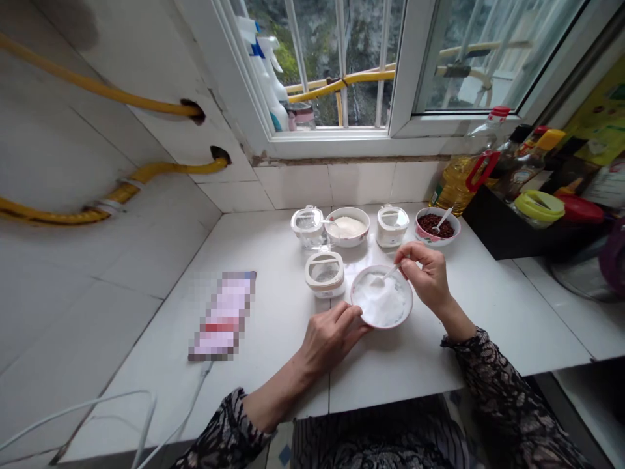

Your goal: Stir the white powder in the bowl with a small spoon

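My left hand (pixel 334 335) grips the rim of a bowl (pixel 409 311) on the near side of the counter. Fine white grains (pixel 385 306) fill much of this bowl. Between the thumb and fingers of my right hand (pixel 428 277) is the handle of a small white spoon (pixel 389 273), its tip in the grains. Just left of the bowl stands a lidded seasoning jar (pixel 325 273). Two similar jars, one at back left (pixel 307 225) and one at back right (pixel 392 227), flank a bowl of pale grains (pixel 349 228) with a spoon in it.
A bowl of dark red beans (pixel 436 228) with a spoon stands at back right. Beside it are an oil bottle (pixel 463 169) and a black box (pixel 498 225) of condiments. A blurred phone-like object (pixel 224 319) with a white cable (pixel 198 387) lies on the left.
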`<state>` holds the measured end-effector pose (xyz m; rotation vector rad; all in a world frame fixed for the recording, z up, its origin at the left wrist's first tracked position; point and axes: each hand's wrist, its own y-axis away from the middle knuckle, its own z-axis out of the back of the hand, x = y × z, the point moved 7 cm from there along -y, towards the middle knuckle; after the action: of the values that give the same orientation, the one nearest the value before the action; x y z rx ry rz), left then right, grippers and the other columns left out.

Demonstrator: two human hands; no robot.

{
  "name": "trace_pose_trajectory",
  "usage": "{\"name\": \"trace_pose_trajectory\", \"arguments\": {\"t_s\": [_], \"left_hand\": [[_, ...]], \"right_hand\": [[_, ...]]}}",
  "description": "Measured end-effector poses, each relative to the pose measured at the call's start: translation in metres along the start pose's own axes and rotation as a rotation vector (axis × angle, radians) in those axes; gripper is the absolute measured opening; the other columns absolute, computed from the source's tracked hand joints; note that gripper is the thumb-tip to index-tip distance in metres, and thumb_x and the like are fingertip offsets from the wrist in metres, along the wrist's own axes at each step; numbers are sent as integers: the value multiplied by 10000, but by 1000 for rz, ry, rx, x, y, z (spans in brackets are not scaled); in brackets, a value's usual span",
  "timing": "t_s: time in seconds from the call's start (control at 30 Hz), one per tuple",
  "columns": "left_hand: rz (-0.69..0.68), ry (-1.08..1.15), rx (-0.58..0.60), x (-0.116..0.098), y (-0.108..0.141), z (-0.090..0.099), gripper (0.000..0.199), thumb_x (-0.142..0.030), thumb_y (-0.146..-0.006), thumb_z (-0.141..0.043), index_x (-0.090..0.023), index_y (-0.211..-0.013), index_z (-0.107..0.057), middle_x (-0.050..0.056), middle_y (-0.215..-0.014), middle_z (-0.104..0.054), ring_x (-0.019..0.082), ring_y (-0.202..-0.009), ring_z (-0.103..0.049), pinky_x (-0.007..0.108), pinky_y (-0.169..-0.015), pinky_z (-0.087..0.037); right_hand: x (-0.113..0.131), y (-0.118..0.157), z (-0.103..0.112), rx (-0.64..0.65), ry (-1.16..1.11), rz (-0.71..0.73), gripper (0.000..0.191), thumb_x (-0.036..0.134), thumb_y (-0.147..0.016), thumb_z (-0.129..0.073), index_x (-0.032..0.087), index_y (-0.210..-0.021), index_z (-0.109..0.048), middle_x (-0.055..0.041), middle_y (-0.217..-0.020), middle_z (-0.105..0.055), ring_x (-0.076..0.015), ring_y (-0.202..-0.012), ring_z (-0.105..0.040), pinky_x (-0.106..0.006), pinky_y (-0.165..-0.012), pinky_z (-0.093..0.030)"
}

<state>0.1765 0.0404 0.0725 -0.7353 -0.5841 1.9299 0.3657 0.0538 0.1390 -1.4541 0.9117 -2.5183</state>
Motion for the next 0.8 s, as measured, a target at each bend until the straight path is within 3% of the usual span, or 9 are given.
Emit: {"name": "trace_pose_trajectory", "arguments": {"t_s": [0.17,0.43,0.53,0.63,0.8], "left_hand": [[8,18,1,1,0,1,161,-340,-970,-537,-181,-946,-546,4,-742,-613,119,-601,-602,199,-506,-449],[5,4,8,0,0,1,191,-363,-994,-491,-180,-964,-539,-1,-740,-604,113,-586,-589,200,-510,-439],[12,0,14,1,1,1,170,-346,-985,-509,-181,-965,-543,-3,-740,-605,111,-593,-589,197,-518,-436],[13,-2,22,1,1,0,156,-336,-972,-529,-181,-971,-548,0,-749,-614,114,-612,-602,195,-532,-446],[11,9,16,1,1,0,148,-331,-959,-550,-183,-958,-551,-2,-742,-611,114,-603,-602,193,-518,-448]], "right_hand": [[8,0,-4,98,50,87,169,146,-713,-475,216,-595,-576,-1,-570,-577,-175,-648,-515,-316,-652,-432],[15,14,-40,302,101,226,171,116,-711,-458,209,-598,-548,39,-497,-521,-127,-523,-427,-320,-730,-439],[7,16,-46,338,63,130,174,122,-701,-453,203,-579,-547,22,-531,-573,-130,-557,-480,-295,-691,-430],[-3,11,-41,286,-6,-19,170,158,-700,-462,195,-565,-559,14,-559,-597,-126,-571,-505,-274,-639,-417],[-27,7,-34,221,-223,-308,143,221,-660,-477,185,-574,-586,57,-432,-455,-89,-429,-380,-231,-461,-298]]}}
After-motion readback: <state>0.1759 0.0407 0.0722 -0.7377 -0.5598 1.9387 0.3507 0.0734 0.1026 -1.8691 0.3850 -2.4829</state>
